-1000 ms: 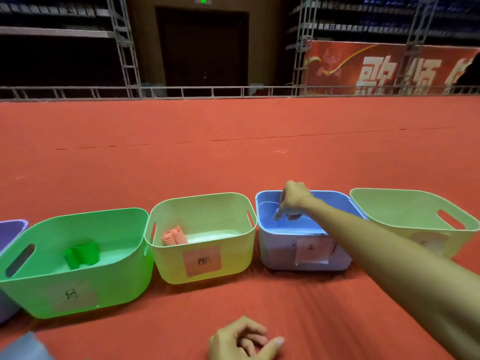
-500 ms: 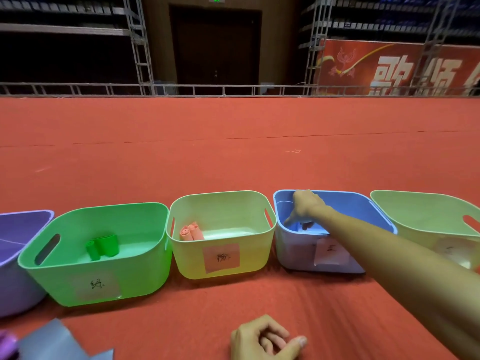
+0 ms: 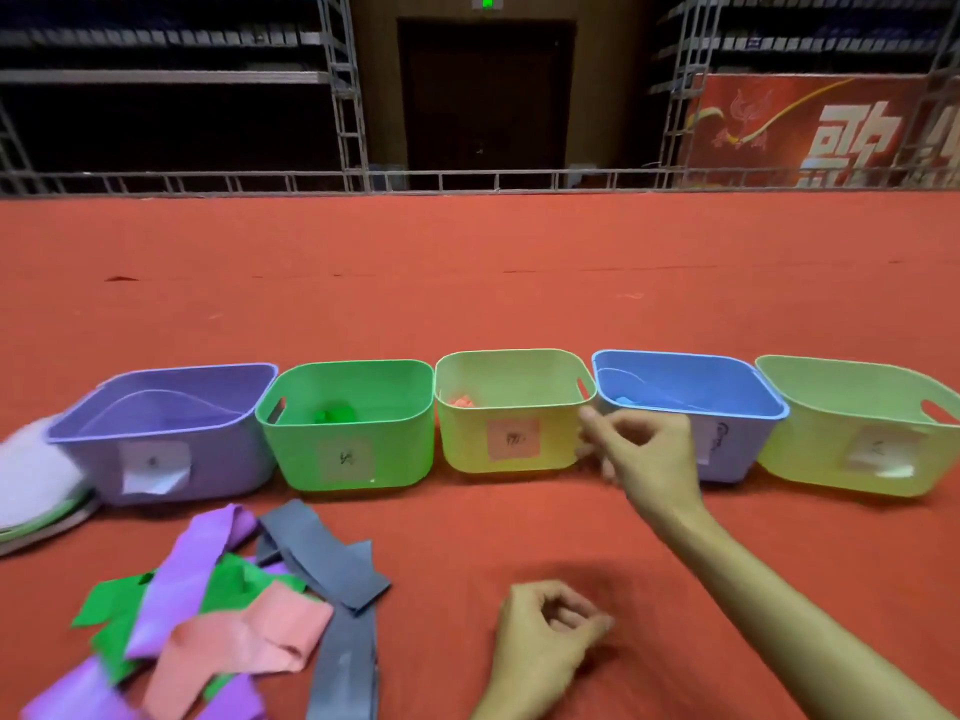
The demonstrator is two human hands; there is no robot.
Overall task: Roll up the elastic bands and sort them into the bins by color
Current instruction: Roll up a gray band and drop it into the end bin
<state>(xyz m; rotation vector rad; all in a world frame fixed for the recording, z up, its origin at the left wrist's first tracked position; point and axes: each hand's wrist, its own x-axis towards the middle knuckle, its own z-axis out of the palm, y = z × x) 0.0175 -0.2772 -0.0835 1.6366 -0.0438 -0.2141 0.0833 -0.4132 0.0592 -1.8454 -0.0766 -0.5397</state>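
Pulled back out of the blue bin (image 3: 727, 379) since half a second ago: right hand (image 3: 647, 459), now hovering just in front of the near wall. Left the blue roll (image 3: 621, 401) inside, near-left corner. Also panned left (whole bin row in view now).

Still to roll: loose bands (image 3: 223, 615) piled flat on the red carpet (image 3: 467, 304), lower left. Purple, green, pink and grey strips, overlapping. Judged thin, floppy and light, unbreakable, likely to spring open if released early. Best taken by a free short end, e.g. the grey band (image 3: 322, 558) on the pile's right edge. Pinch, roll against the carpet, keep pinched until binned.

Grip: right hand holding nothing, fingers loosely curled. Left hand (image 3: 545, 636) low over the carpet, loosely curled, also nothing in it.

Already sorted: green roll (image 3: 335, 413) in green bin (image 3: 311, 444), pink rolls (image 3: 462, 401) in yellow bin (image 3: 467, 444). Can't tell what's in the purple bin (image 3: 218, 459).
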